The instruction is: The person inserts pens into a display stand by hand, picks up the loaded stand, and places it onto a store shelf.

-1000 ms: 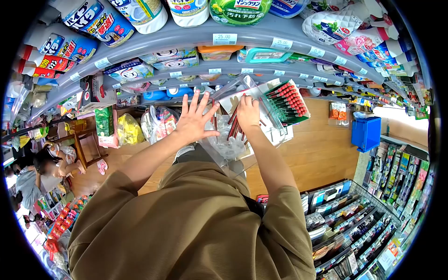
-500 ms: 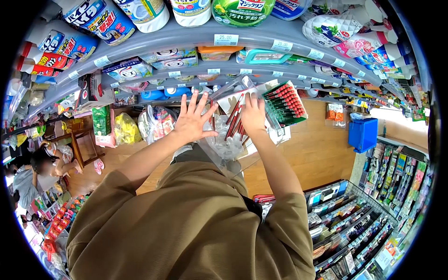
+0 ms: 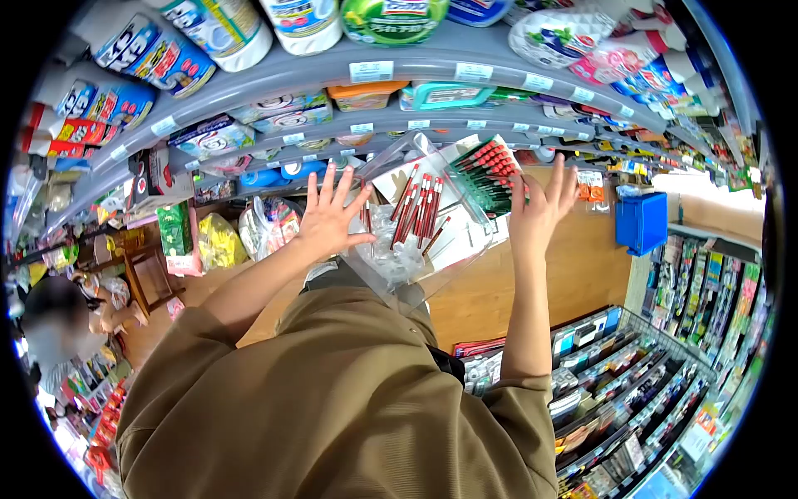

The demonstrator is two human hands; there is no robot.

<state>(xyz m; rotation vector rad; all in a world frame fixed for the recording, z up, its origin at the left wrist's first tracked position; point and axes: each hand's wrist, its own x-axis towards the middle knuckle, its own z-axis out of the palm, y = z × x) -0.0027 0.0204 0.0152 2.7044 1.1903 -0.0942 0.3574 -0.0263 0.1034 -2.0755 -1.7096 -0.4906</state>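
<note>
Several dark red pencils (image 3: 417,208) lie loose on white card and clear plastic (image 3: 399,245) in front of me. My left hand (image 3: 332,214) is spread flat at the left edge of the plastic, with nothing in it. To the right, my right hand (image 3: 542,204) is raised beside a green box (image 3: 489,175) packed with red-ended pencils. Its thumb and fingers are apart and I see nothing between them. A clear plastic cover (image 3: 453,179) stands between the loose pencils and the box.
Shelves (image 3: 382,75) of cleaning bottles curve across the front. Bagged goods (image 3: 220,239) stand on the left, where a person (image 3: 58,324) is near a wooden stool (image 3: 137,270). On the right are a blue bin (image 3: 641,223) and a wire rack (image 3: 640,391) of stationery.
My right hand has lifted off the loose pencils and moved right to the green box, leaving the pencils in view. My left hand stays spread. The person at the left has shifted.
</note>
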